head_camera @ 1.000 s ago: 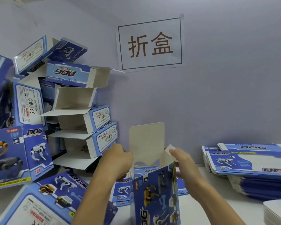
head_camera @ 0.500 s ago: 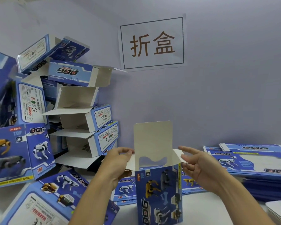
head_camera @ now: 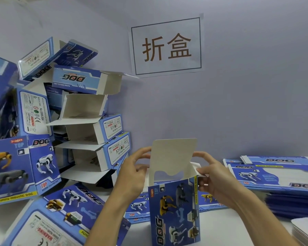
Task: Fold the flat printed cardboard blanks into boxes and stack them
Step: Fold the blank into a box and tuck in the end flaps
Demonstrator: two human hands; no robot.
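Standing upright in the lower centre of the frame is the box (head_camera: 174, 210) I am working on, blue with robot-dog prints and "DOG" lettering, its base on the white desk (head_camera: 220, 226). Its top flap (head_camera: 173, 155) is raised, plain white inner face toward me, with a curved cut-out near its fold.

My left hand (head_camera: 133, 173) sits against the box's upper left edge, fingers curled toward the raised flap; I cannot tell whether they actually grip it. My right hand (head_camera: 215, 176) is at the upper right corner, thumb and fingers pinching the small white side flap (head_camera: 196, 167), which juts outward.

At left, a leaning pile of folded boxes (head_camera: 89, 121) rises against the wall, several with open ends and loose flaps facing right. More printed boxes (head_camera: 60, 215) lie in the lower left. At right, a stack of flat blanks (head_camera: 281, 176) rests on the desk, and a few blanks (head_camera: 137, 206) lie flat behind the upright box. A paper sign (head_camera: 166, 46) with two brown characters hangs on the wall, upper centre.
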